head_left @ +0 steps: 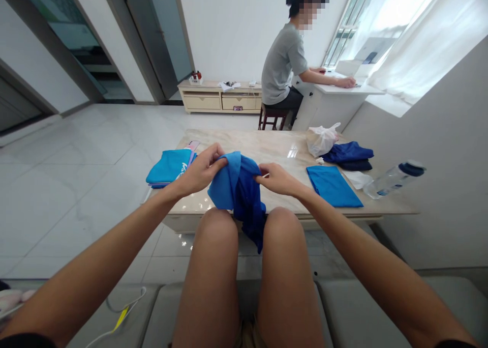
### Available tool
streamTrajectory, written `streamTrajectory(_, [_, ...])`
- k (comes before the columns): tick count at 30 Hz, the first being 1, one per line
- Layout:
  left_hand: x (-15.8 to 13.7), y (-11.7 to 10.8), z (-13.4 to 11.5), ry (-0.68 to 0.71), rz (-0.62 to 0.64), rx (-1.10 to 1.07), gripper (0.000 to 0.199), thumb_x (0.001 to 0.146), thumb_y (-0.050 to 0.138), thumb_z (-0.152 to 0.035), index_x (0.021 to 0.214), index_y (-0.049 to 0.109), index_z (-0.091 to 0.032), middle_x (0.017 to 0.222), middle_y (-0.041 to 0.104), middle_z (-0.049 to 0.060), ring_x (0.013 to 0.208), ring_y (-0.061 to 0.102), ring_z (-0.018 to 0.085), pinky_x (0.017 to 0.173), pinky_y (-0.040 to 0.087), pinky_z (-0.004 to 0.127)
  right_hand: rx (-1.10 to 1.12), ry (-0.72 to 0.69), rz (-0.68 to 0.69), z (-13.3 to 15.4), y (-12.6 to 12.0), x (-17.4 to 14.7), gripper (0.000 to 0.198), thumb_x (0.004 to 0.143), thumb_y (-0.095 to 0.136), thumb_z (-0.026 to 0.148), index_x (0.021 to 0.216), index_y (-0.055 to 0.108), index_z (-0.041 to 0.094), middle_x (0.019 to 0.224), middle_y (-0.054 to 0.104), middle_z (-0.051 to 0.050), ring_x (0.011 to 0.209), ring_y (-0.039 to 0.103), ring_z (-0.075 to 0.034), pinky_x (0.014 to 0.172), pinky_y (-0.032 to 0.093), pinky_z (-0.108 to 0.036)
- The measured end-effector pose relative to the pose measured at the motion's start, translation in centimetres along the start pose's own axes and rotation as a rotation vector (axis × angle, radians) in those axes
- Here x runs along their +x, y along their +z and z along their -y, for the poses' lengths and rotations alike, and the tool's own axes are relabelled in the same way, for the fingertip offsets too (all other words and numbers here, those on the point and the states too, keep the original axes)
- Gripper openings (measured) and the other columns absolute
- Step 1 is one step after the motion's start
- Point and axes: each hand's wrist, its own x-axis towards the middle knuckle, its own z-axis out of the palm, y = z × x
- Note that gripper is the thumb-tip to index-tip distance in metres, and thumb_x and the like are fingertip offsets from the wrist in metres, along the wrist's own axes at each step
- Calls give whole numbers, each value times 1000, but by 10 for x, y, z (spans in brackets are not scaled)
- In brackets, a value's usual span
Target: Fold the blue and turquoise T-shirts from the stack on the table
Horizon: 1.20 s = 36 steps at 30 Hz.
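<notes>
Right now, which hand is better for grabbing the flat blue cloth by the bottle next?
Probably the right hand: it is nearer the flat blue cloth, while the left hand is across the bunched cloth that both hold.

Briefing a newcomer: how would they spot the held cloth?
Find the pale table before the knees. At its near edge, the left hand and right hand hold the cloth. Unlike the flat blue cloth rightward, it hangs crumpled in two blues.

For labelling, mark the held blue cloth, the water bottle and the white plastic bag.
Held blue cloth (246, 193), head view: darker middle.
Water bottle (391, 180), head view: clear body.
White plastic bag (322, 141), head view: bulging front.
</notes>
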Motion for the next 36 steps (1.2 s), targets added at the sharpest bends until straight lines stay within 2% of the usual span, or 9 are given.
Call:
streamTrajectory(5, [7,-1,15,-146,-26,-159,45,92,72,-65,97,48,-28,75,55,-5,67,54,15,60,43,26,363,77,-135,-7,23,16,22,104,50,42,104,63,24,99,67,-1,94,60,-21,85,50,-33])
streamTrajectory(11, [25,-19,13,-236,137,-86,70,75,86,-75,121,71,-25,70,58,-5,66,57,16,60,42,26,360,-90,-151,27,-3,25,21,106,52,41,97,60,24,93,63,0,89,57,-19,84,48,-33])
streamTrajectory(16, [30,-23,-3,-139,357,145,49,81,83,-68,78,76,-19,57,41,-5,55,36,11,52,25,28,266,-210,-133,65,-15,20,24,105,52,39,88,58,22,87,62,0,86,57,-19,83,46,-33])
streamTrajectory(20, [22,-38,-39,79,149,267,40,83,81,-55,71,69,-20,73,61,1,68,55,14,62,47,28,174,-288,-87,87,-29,4,28,98,69,49,98,69,20,93,69,-1,90,60,-21,84,47,-33])
streamTrajectory(23, [12,-63,-65,221,-146,247,26,87,72,-36,69,63,-21,90,70,5,85,67,18,78,59,34,-44,-303,-163,85,-43,-5,33,84,82,34,114,76,22,106,78,-6,102,66,-28,91,48,-36])
streamTrajectory(27, [2,-85,-69,191,-376,150,24,90,65,-26,71,52,-22,84,71,3,86,71,18,85,63,39,-231,-144,-279,59,-47,-11,14,77,68,15,87,77,20,88,78,-8,92,68,-29,85,46,-36])
streamTrajectory(29, [0,-76,-58,143,-245,138,16,90,72,-34,92,62,-22,105,78,7,99,75,22,93,65,43,-204,-115,-237,50,-37,-13,11,79,63,16,72,71,19,76,74,-6,81,66,-25,78,44,-34])
streamTrajectory(33, [4,-19,-26,171,118,209,71,79,91,-55,137,65,-24,153,69,15,142,67,33,120,54,49,-85,-214,-148,53,-10,-13,15,81,59,14,73,71,19,78,75,-3,77,64,-20,77,44,-31])
streamTrajectory(36, [14,22,-4,129,332,198,71,76,92,-57,135,70,-24,139,77,11,129,74,34,106,60,42,-45,-288,-78,61,-3,-8,15,77,61,11,74,73,19,82,76,-2,78,65,-19,78,46,-30])
